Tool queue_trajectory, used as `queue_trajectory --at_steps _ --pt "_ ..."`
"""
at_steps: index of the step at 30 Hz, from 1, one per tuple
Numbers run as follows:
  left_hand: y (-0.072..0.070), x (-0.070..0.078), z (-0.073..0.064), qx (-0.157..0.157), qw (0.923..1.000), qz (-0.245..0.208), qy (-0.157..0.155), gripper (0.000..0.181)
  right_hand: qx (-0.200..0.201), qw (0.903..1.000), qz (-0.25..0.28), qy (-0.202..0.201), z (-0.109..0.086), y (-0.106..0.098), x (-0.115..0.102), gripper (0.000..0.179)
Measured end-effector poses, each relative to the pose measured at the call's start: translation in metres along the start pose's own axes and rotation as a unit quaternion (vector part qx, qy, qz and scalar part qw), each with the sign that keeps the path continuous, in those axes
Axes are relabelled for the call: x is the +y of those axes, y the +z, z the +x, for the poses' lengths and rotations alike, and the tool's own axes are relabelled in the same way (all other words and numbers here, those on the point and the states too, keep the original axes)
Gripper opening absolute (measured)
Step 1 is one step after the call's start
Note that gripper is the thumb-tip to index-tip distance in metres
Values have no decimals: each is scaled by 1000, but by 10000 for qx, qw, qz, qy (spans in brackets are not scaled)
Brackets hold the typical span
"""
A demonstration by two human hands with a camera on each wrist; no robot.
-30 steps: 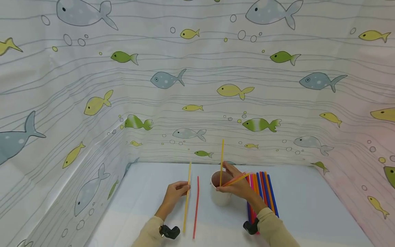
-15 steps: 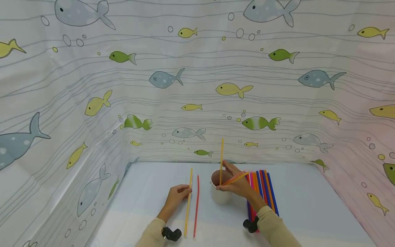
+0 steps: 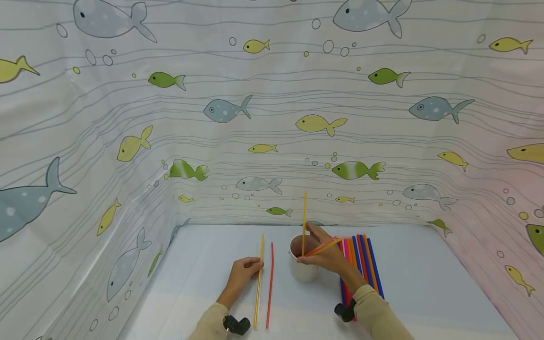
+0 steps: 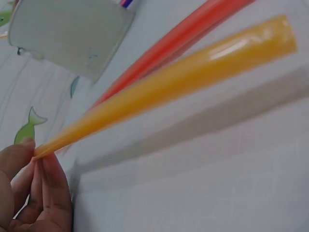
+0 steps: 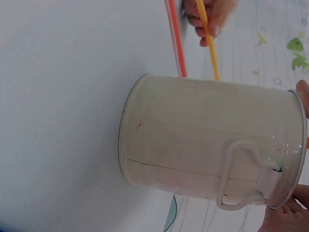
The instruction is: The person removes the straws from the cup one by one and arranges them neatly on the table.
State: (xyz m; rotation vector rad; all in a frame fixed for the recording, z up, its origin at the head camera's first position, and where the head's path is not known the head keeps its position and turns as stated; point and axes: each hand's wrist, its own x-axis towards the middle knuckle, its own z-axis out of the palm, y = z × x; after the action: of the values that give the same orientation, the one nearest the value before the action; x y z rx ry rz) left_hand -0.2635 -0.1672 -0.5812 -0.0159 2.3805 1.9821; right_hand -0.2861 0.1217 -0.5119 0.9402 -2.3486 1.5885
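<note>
My left hand (image 3: 243, 276) pinches a yellow straw (image 4: 169, 92) between thumb and fingers, over the white tabletop. Beside it, to the right, lies a red straw (image 3: 269, 285). A small white metal bucket (image 5: 203, 140) with a side handle stands to the right of that. My right hand (image 3: 325, 252) grips the bucket at its rim, thumb on the near side and fingers on the far side. One yellow straw (image 3: 305, 212) stands nearly upright in the bucket. A red and an orange straw (image 3: 331, 243) lean out of it across the right hand.
A row of straws (image 3: 371, 264) in blue, orange, red and pink lies right of the bucket, partly under the right forearm. Behind the table (image 3: 429, 274) and at its sides hangs a fish-printed sheet (image 3: 272, 165). A black wrist camera (image 3: 236, 325) sits on the left sleeve.
My left hand and its yellow straw have shifted slightly nearer to the person. The right hand and the bucket have stayed in place.
</note>
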Motion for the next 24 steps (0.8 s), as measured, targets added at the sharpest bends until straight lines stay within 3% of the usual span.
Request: queue_trajectory --at_steps 7,15,19,24 --pt "1 1 -1 62 9999 128 94 32 12 9999 -48 -91 0 0 -5 96" --pt "-4 -5 -4 -116 9975 509 477 27 -33 9995 -151 -270 0 -1 -13 95" --pt "-6 -2 -6 -195 9965 636 503 26 -108 9997 116 -196 0 -4 -30 93" --pt "-7 -2 -7 -197 9964 651 497 25 -61 9999 10 -149 -1 -4 -31 92"
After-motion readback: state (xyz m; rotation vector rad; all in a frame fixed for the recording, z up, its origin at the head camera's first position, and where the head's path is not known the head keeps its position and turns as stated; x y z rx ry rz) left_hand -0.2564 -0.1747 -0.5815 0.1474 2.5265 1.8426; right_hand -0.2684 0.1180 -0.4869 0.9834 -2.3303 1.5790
